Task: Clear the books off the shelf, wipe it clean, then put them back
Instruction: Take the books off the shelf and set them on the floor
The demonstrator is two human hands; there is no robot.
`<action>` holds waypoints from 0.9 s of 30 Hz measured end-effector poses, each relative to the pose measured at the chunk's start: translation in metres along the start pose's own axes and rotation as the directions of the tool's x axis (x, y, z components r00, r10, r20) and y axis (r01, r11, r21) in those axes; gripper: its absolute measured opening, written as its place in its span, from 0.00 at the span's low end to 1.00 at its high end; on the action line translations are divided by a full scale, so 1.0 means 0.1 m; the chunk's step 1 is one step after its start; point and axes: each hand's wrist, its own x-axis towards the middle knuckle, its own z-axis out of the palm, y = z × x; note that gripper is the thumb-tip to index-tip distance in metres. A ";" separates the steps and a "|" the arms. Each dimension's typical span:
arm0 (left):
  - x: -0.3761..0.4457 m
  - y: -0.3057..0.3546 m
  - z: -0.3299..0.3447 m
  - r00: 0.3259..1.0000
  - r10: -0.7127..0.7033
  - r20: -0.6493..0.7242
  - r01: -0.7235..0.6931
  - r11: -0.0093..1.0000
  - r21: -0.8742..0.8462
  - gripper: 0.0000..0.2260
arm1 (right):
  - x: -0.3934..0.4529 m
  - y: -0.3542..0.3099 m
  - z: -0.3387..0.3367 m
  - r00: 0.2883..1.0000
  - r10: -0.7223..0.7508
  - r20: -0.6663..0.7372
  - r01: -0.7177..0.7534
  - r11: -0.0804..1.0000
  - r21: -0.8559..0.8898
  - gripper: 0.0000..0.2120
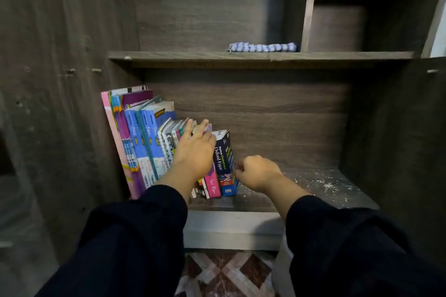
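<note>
Books (154, 142): leaning row at 9 o'clock on the dusty shelf (313, 190).
Left hand (195, 149): open, flat on the spines.
Right hand (258, 173): curled at the dictionary (223, 154); grip unclear.
Risk: removing the dictionary topples the row.

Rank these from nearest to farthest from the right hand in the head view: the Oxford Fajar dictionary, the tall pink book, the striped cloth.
1. Oxford Fajar dictionary: touching the right hand, at the row's right end.
2. Tall pink book: far left end of the row.
3. Striped cloth: on the shelf above.
</note>
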 end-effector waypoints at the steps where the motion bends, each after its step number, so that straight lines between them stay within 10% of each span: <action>1: 0.06 0.00 0.01 0.999 0.047 -0.016 -0.045 0.996 0.073 0.26 | 0.02 0.00 0.01 1.000 0.004 0.006 -0.004 1.000 -0.010 0.14; 16: 0.30 0.49 -0.04 0.983 -0.180 0.034 0.181 0.936 -0.301 0.15 | 0.09 0.32 0.15 0.997 0.073 -0.011 -0.073 0.997 -0.003 0.15; 21: 0.22 0.47 -0.12 0.916 -0.398 0.055 0.325 0.654 -0.684 0.08 | -0.03 0.56 0.34 0.980 0.196 -0.013 -0.179 0.917 0.356 0.17; 27: -0.26 0.41 -0.12 0.852 -0.404 0.333 0.389 0.062 -0.919 0.13 | -0.49 0.64 0.56 0.903 0.273 0.331 -0.419 0.388 0.821 0.26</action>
